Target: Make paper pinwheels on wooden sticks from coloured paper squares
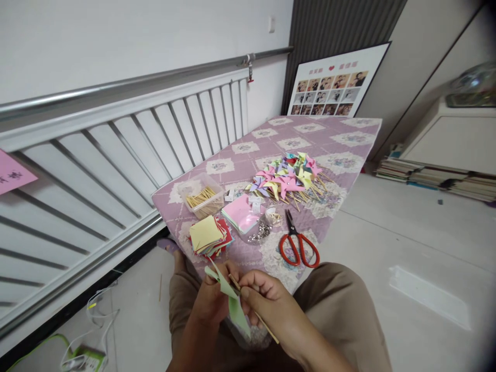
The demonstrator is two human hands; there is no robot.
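Observation:
My left hand [211, 299] and my right hand [267, 302] are both closed around a light green paper pinwheel [232, 302] held over my lap. A thin wooden stick [263, 325] runs through it and pokes out below my right hand. My right fingers pinch the stick at the pinwheel's centre while my left fingers grip the folded paper. Just beyond my hands, a low table with a purple patterned cloth [349, 139] carries the craft supplies.
On the cloth lie red-handled scissors [296, 243], stacks of coloured paper squares [209, 236], a pink paper stack [241, 213], a clear box of sticks [202, 200], small metal pins [260, 233] and a pile of finished pinwheels [289, 178]. A white slatted rail [116, 150] runs along the left; books [434, 175] lie right.

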